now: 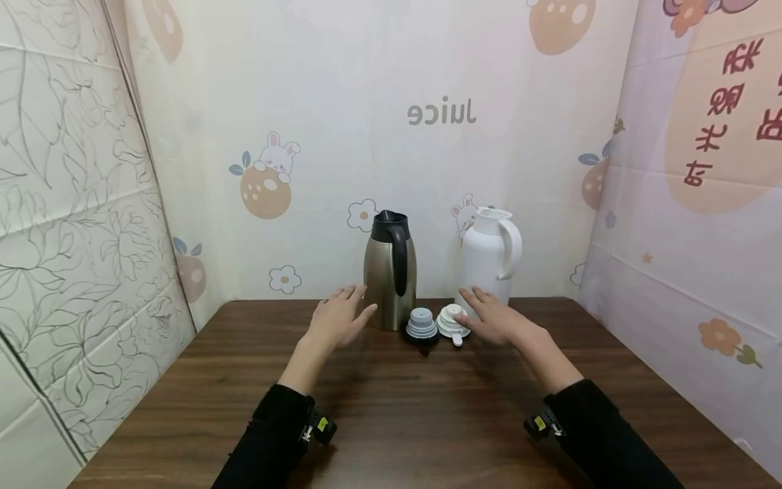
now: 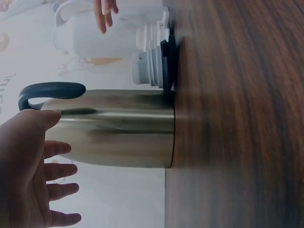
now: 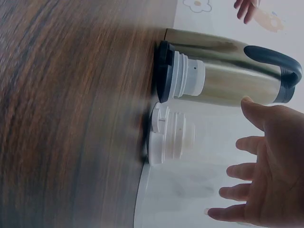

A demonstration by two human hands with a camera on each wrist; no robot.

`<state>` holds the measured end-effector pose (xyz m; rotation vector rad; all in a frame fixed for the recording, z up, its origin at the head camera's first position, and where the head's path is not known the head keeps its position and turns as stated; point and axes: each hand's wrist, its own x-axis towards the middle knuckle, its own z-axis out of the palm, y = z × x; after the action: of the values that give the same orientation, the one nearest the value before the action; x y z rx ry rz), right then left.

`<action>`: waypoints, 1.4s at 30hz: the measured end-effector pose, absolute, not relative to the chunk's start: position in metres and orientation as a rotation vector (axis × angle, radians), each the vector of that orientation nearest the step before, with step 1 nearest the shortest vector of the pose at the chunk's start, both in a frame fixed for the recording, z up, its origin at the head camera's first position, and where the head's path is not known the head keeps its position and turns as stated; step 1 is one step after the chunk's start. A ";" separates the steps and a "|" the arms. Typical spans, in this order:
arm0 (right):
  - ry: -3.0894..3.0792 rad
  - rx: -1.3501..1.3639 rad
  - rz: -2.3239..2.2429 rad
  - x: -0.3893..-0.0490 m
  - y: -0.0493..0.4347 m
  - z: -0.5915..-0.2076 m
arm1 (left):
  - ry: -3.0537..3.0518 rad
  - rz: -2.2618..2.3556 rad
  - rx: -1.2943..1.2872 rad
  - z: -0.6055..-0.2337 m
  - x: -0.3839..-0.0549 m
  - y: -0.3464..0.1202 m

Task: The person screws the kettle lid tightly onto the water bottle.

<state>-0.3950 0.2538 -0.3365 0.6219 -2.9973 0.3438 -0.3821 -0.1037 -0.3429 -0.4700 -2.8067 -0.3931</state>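
Note:
A bronze-coloured metal thermos jug (image 1: 389,272) with a black handle and collar stands upright at the table's back. To its right is a white thermos jug (image 1: 485,261), its handle facing right. In front of them two lids lie upside down: a black lid with a grey stopper (image 1: 421,324) and a white lid (image 1: 453,322). My left hand (image 1: 339,316) hovers beside the metal jug, fingers spread, holding nothing. Over the table near the white lid, my right hand (image 1: 493,318) is also spread, with nothing in it. Whether its fingers touch the white jug cannot be told.
The brown wooden table (image 1: 391,421) reaches back to a printed cloth wall (image 1: 342,136). Cloth panels also stand on the left (image 1: 73,204) and right (image 1: 660,258).

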 end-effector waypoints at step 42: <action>-2.908 0.789 0.508 -0.411 0.211 -0.308 | -2.596 -0.747 -0.479 -0.324 -0.392 -0.066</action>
<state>-0.4109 0.2111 -0.3080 0.7890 -2.9082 0.5075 -0.3917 -0.0657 -0.3243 -0.4789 -2.5963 -0.7469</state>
